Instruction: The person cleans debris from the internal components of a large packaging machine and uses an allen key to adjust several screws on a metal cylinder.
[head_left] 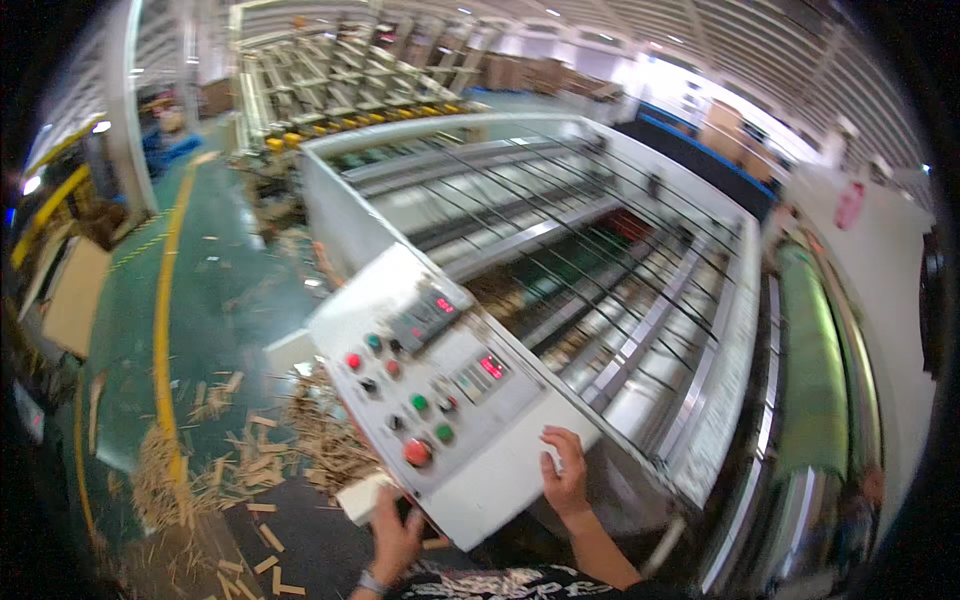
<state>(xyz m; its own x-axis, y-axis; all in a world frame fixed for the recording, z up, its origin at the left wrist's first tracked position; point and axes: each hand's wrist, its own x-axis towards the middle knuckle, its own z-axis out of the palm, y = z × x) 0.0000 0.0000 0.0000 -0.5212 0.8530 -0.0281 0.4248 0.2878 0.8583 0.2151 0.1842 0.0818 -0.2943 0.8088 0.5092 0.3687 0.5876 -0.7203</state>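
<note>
White panel [500, 470]: my right hand [566, 473] lay flat on it; left hand [396, 535] gripped its lower edge; no buttons [417, 452] pressed yet.

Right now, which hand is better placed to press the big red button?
Probably the left hand: it sits at the panel's lower edge, just below the red button. The right hand rests farther right.

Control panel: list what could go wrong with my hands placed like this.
The left hand grips the panel's lower edge just below the large red button; a slip could press it. The right hand rests beside the open rollers, a possible pinch hazard. Cardboard scraps on the floor could cause slipping.
</note>
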